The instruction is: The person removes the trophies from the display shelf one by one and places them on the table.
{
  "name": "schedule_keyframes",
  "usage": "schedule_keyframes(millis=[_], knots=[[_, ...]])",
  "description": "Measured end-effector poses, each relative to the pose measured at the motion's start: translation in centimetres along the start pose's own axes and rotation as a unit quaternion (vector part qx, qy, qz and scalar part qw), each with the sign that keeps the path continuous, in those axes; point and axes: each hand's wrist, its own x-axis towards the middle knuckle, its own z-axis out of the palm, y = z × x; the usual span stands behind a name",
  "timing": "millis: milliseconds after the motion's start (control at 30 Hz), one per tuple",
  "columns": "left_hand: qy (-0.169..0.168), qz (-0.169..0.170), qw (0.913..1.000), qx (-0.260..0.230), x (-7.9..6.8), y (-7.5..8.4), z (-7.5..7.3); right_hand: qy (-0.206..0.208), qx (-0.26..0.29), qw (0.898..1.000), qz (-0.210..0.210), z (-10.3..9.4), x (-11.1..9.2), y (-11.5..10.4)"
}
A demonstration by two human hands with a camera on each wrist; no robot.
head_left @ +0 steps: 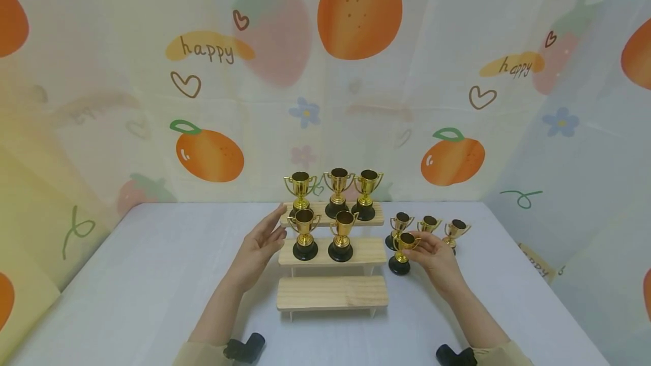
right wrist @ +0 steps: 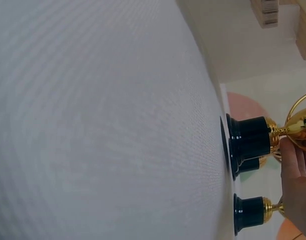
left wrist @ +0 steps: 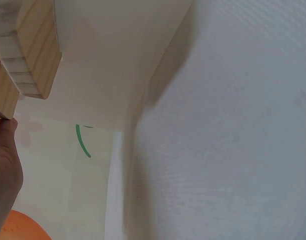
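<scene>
My right hand (head_left: 436, 258) pinches a small gold trophy (head_left: 399, 265) with a black base, just right of a stepped wooden stand (head_left: 331, 292). In the right wrist view, its fingers (right wrist: 291, 155) are at the gold cup, above the black base. Three like trophies (head_left: 401, 220) stand on the table behind that hand. On the left, my left hand (head_left: 258, 250) has its fingers extended at the end of the top shelf; the left wrist view shows a fingertip (left wrist: 8, 125) against the wood's edge. Three trophies (head_left: 338, 182) stand on the top shelf and two (head_left: 343, 227) on the middle one.
The bottom shelf is bare pale wood. A white cloth (head_left: 152, 275) covers the table, and a fruit-printed curtain (head_left: 325, 112) hangs behind and along both sides. Dark camera mounts (head_left: 246, 348) sit on both wrists.
</scene>
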Motion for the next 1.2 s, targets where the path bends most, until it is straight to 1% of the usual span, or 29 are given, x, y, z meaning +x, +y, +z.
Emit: schedule_keyframes(millis=[267,567,700,1000,1200], knots=[[0.001,-0.003,1.0000,0.004,-0.03,0.02,0.02,0.002,-0.007,1.000,0.005,-0.11,0.04,0.11],[0.002,-0.004,1.0000,0.002,-0.04,-0.01,-0.03,0.001,-0.002,1.000,0.004,-0.19,0.04,0.13],[0.001,-0.001,1.0000,0.001,-0.03,-0.01,-0.03,-0.004,-0.002,1.000,0.005,-0.25,0.07,0.26],[-0.001,0.003,1.0000,-0.008,-0.09,0.03,0.05,0.001,-0.015,1.000,0.009,-0.21,0.16,0.55],[-0.001,0.006,1.0000,0.003,0.02,-0.03,0.02,-0.002,-0.013,1.000,0.008,-0.29,0.06,0.25]])
